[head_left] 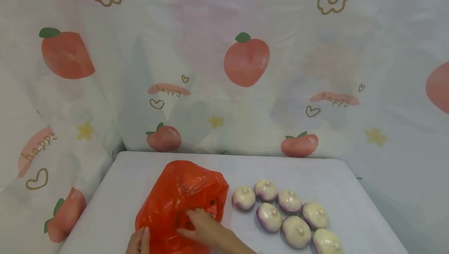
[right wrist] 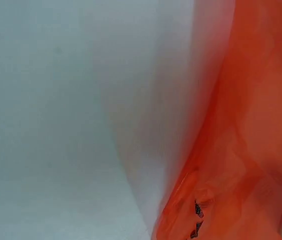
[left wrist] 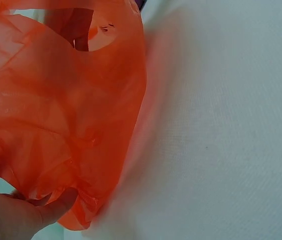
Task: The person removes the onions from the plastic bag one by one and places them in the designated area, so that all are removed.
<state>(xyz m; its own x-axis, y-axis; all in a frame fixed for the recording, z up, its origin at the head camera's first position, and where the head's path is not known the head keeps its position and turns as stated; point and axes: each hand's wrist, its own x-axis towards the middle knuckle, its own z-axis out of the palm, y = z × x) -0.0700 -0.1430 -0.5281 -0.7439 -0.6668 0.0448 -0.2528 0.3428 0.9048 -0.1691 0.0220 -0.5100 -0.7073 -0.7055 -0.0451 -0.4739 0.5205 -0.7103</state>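
Note:
A red plastic bag (head_left: pixel 175 195) with black print lies on the left half of the white table. At its near left edge my left hand (head_left: pixel 139 241) holds the plastic. In the left wrist view, the left hand (left wrist: pixel 16 215) pinches a gathered part of the bag (left wrist: pixel 66 105) between thumb and fingers; a handle hole shows at the top. My right hand (head_left: pixel 201 226) lies over the bag's printed side, thumb spread from the fingers, which touch the plastic. The bag (right wrist: pixel 265 125) fills the right side of the right wrist view, where the hand cannot be made out clearly.
Several glossy, round, cream-white turnip-like vegetables (head_left: pixel 296 231) with purple undersides sit in two rough rows right of the bag. The white tabletop (head_left: pixel 350 195) ends at a patterned cloth backdrop (head_left: pixel 245 121) behind and at the sides.

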